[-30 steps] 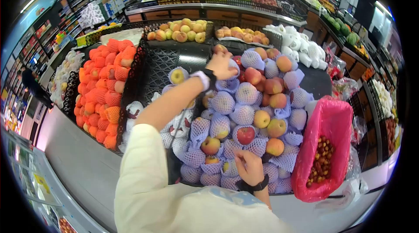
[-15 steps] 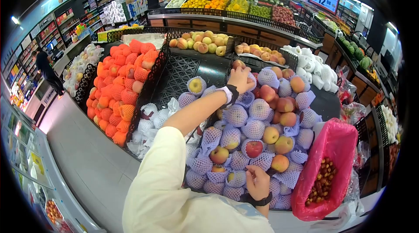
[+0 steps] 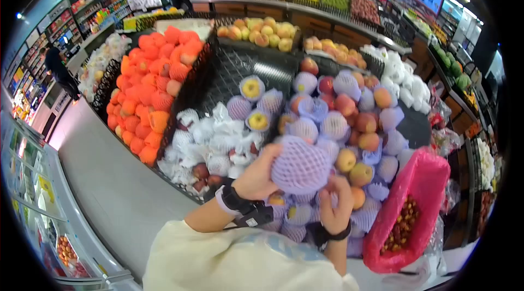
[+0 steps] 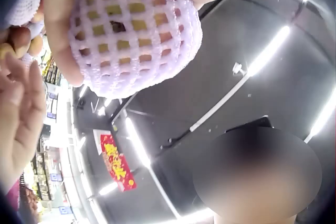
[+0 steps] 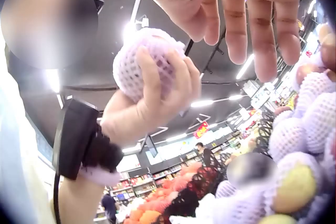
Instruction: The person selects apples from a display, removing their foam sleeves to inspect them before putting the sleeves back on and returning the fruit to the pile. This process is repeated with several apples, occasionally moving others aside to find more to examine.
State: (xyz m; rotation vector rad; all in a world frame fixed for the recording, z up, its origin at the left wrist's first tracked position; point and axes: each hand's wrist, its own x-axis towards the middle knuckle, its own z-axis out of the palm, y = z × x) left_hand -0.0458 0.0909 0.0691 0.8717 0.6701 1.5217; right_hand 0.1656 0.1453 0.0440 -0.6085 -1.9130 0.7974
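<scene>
Since the earlier frame, the left hand has moved from the far edge of the display toward the body. It is clamped on a round fruit in a lavender foam net, positioned above the pile of lavender-netted fruit. The right hand is beside the held fruit, fingers apart and loosely extended. A bright pink plastic-lined bin containing small reddish-brown fruit is located to the right.
</scene>
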